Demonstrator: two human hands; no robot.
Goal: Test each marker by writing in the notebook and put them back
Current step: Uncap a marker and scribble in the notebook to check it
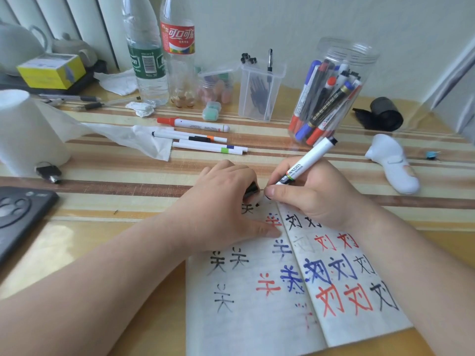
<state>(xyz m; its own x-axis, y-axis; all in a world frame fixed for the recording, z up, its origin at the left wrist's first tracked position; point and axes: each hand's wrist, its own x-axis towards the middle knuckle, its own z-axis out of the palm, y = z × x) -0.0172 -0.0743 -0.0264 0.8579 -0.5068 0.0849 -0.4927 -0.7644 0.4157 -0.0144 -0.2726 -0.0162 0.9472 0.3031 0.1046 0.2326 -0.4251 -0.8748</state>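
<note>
An open notebook point(257, 317) lies at the front of the table, its pages covered with black, red and blue characters. My right hand point(316, 194) grips a white marker point(308, 160), its tip down at the top of the left page. My left hand point(221, 201) rests on that page, thumb pressing the paper, fingers curled round a black cap point(251, 189). A clear jar point(331, 96) with several markers stands at the back right. A red-capped marker point(195, 124) and two thinner white pens point(205, 143) lie loose behind my hands.
Two plastic bottles point(159, 52), a clear pen box point(259, 91) and a small jar of erasers stand at the back. A paper roll point(23, 132) and tissue lie left, a dark device point(18, 214) at the left edge, a white gadget point(393, 163) and black roll point(383, 114) right.
</note>
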